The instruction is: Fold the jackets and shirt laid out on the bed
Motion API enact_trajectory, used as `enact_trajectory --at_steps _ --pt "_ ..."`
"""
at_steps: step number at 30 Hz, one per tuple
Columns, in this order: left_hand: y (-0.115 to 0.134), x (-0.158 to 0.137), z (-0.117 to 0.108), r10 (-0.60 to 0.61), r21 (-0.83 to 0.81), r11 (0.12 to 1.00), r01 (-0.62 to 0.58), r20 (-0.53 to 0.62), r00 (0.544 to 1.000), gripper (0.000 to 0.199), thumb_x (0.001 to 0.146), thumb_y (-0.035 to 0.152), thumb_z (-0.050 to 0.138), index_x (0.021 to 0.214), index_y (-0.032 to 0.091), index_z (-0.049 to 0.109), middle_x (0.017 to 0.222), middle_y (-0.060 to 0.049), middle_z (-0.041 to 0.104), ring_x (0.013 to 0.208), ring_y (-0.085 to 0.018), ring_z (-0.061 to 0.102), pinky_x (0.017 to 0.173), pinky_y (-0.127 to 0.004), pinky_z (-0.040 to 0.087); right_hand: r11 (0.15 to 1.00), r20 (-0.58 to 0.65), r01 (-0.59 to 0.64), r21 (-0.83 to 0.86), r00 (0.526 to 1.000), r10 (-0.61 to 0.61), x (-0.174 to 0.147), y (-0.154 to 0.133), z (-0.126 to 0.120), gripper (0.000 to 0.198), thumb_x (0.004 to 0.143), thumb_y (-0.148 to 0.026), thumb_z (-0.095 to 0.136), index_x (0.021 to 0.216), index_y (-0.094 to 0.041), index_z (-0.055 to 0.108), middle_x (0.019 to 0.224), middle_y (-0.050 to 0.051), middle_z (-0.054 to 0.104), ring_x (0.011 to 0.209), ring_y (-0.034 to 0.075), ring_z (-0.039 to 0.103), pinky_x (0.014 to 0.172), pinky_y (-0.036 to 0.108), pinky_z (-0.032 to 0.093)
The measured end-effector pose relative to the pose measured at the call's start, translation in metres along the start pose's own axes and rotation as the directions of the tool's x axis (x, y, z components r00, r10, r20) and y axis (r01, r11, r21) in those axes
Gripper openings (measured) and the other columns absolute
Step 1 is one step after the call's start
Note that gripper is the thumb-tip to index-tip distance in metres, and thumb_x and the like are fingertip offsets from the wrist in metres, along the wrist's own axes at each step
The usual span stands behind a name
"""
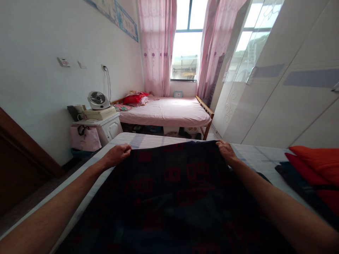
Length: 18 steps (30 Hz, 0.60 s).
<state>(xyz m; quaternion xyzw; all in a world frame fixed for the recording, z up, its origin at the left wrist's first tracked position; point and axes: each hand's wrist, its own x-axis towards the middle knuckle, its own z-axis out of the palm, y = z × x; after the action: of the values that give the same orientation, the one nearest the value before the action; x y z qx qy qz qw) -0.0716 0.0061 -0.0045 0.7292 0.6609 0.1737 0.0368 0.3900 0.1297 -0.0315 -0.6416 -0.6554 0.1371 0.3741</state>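
Note:
A dark cloth garment (169, 190) with red square patterns stretches between my hands over a bed; its exact kind is not clear. My left hand (119, 155) is closed on its upper left corner. At the upper right corner, my right hand (225, 150) pinches the edge, with the arm reaching in from the right. The cloth's top edge is pulled nearly straight, while its lower part runs out of view toward me. Beneath it shows the bed's pale striped sheet (251, 155).
Folded orange and red clothes (317, 165) lie on the bed at right. Beyond stands a second bed with a pink sheet (172, 109). A small fan (98, 100) sits over a white nightstand (111, 129) at left. A white wardrobe (275, 95) lines the right side.

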Motion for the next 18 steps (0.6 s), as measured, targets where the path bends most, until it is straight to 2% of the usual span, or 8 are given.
enact_trajectory --at_steps 4,6,9,12,15,18 --pt "0.005 0.000 0.004 -0.104 0.040 0.993 0.109 -0.114 0.988 0.041 0.086 0.039 0.022 0.095 0.019 0.057 0.080 -0.007 0.065 0.078 -0.023 0.062 0.072 -0.030 0.042 1.000 -0.069 0.013 0.012 0.998 -0.012 0.004 -0.006 -0.006 0.044 0.080 -0.033 0.030 0.102 -0.015 0.063 0.081 0.008 0.066 0.076 0.021 0.059 0.068 0.030 0.044" --pt "0.005 0.001 0.005 -0.123 0.043 0.991 0.128 -0.104 0.987 0.045 0.087 0.046 0.022 0.100 0.020 0.057 0.084 -0.008 0.066 0.083 -0.025 0.063 0.074 -0.031 0.041 1.000 -0.062 0.024 -0.003 0.998 -0.024 0.006 -0.009 -0.009 0.043 0.080 -0.033 0.032 0.103 -0.015 0.064 0.086 0.009 0.067 0.080 0.022 0.058 0.072 0.031 0.044" --pt "0.001 0.003 0.005 -0.108 0.029 0.994 0.107 0.010 0.994 0.049 0.079 0.060 0.040 0.097 0.021 0.062 0.089 -0.007 0.069 0.088 -0.026 0.064 0.077 -0.030 0.043 0.998 0.054 0.050 -0.027 0.997 -0.048 0.005 -0.010 -0.010 0.035 0.077 -0.029 0.039 0.094 -0.016 0.067 0.081 0.007 0.067 0.076 0.020 0.059 0.071 0.029 0.043" --pt "-0.005 0.005 0.007 -0.083 -0.002 0.996 0.084 0.166 0.983 0.049 0.063 0.061 0.060 0.089 0.021 0.068 0.090 -0.005 0.071 0.087 -0.025 0.065 0.075 -0.028 0.046 0.995 0.217 0.091 -0.028 0.973 -0.083 -0.002 -0.009 -0.012 0.028 0.075 -0.027 0.045 0.086 -0.018 0.069 0.076 0.004 0.068 0.071 0.017 0.060 0.067 0.026 0.045" --pt "-0.008 0.005 0.010 -0.068 -0.038 0.996 0.080 0.255 0.965 0.043 0.059 0.054 0.063 0.084 0.020 0.070 0.088 -0.004 0.072 0.084 -0.023 0.065 0.072 -0.026 0.048 0.991 0.362 0.133 -0.018 0.925 -0.117 -0.010 -0.007 -0.016 0.020 0.071 -0.030 0.055 0.081 -0.020 0.070 0.073 0.000 0.070 0.065 0.016 0.060 0.060 0.024 0.046" --pt "-0.002 0.006 0.012 -0.053 -0.069 0.995 0.074 0.271 0.961 0.049 0.062 0.048 0.060 0.100 0.019 0.068 0.097 -0.004 0.071 0.088 -0.022 0.065 0.073 -0.025 0.050 0.985 0.398 0.166 -0.038 0.907 -0.137 -0.015 -0.011 -0.021 0.016 0.067 -0.027 0.059 0.078 -0.020 0.069 0.070 -0.001 0.069 0.061 0.015 0.060 0.056 0.023 0.045"
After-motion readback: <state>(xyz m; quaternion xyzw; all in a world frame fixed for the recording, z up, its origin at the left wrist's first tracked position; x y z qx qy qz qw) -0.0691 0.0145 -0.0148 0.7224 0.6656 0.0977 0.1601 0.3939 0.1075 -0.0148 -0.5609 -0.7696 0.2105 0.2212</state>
